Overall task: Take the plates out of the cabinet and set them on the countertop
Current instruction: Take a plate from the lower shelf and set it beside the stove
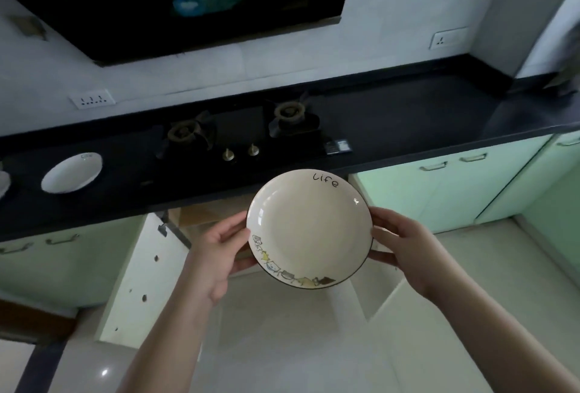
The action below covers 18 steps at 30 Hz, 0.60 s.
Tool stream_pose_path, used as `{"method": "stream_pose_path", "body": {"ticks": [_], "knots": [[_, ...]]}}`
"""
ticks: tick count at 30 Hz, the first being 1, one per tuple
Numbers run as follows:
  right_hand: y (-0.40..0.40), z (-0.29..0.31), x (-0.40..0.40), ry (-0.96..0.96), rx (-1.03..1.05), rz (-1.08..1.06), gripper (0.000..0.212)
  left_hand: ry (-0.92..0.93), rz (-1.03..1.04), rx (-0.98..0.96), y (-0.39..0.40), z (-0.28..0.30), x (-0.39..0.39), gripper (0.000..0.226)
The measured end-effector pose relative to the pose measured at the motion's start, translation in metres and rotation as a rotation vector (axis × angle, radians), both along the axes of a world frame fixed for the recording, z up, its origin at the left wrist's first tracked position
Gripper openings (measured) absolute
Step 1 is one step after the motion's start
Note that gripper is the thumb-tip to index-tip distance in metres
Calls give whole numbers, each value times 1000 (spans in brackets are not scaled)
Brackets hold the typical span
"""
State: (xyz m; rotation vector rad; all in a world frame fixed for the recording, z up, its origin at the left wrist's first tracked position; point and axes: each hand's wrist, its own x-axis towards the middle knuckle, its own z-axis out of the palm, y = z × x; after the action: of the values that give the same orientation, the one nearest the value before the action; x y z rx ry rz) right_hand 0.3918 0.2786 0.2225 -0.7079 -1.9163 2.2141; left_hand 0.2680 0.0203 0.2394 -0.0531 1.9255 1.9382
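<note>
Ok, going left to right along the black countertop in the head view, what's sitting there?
White plate → left burner → two brass knobs → right burner → bare countertop out to the corner. A sliver of another white dish shows at the far left edge, mostly cut off.

1. Two hands: a left hand (219, 248) and a right hand (405, 245).
2. Two whole plates: the held plate (309, 226) and a white plate (72, 172) on the countertop (408, 116).
3. Two stove burners (182, 132).
4. Two stove knobs (228, 154).
5. Two wall sockets (92, 99).
</note>
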Motion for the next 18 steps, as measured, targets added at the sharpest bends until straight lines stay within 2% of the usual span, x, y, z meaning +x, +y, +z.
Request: {"method": "stream_pose_path", "body": {"ticks": [9, 18], "knots": [[94, 20, 59, 38, -20, -50, 34, -81, -98, 49, 102, 5, 27, 28], [135, 16, 51, 33, -55, -196, 32, -90, -220, 58, 161, 5, -12, 26]]}}
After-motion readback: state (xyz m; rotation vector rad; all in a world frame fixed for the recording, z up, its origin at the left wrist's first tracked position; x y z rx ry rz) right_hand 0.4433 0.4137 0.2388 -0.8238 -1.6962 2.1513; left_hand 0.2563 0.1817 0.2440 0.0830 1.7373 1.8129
